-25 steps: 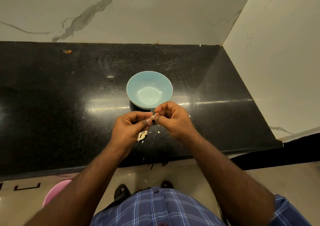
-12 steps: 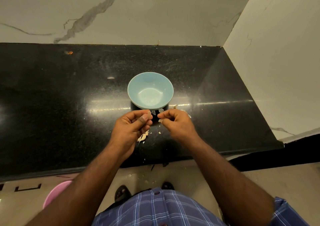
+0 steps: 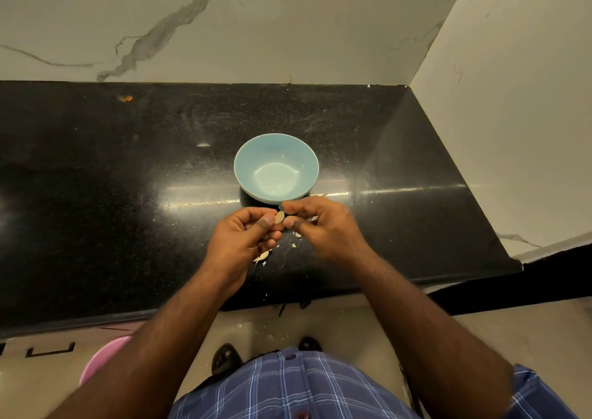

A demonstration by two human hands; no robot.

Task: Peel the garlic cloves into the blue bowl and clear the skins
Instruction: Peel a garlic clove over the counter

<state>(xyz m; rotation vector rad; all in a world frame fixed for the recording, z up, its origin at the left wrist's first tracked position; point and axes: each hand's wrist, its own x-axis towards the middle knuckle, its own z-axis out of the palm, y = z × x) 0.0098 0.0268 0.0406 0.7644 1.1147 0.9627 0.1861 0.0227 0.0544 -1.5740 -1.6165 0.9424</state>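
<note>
Peeling stage: judging by the empty bowl, this is early work, with no clove dropped in yet.
Counter (image 3: 128,194): black polished stone against a marbled wall; it carries the bowl and the litter of skins near its front edge.
Blue bowl (image 3: 248,154): sits upright in the middle of the counter, just beyond the hands, nothing visible inside it.
Left hand (image 3: 242,240): fingers curled, thumb and forefinger pinching the garlic clove at its lower end, holding it up just short of the bowl's near rim.
Right hand (image 3: 323,223): fingers curled in a narrow pinch beside the clove; whether there is a shred of skin between the tips I cannot tell.
Garlic clove (image 3: 279,217): pale and oval, standing between the two thumbs, near the bowl but not over it.
Skins (image 3: 262,256): a few pale flakes on the counter below the left hand, and smaller bits under the right.
Change: half a second ago the hands were apart with the clove hidden in the left fist; now the right hand has come back in to it and the clove shows bare and pale.
Meaning: the clove looks nearly stripped, so a short reach forward would drop it in the bowl; the skins remain to be cleared.
</note>
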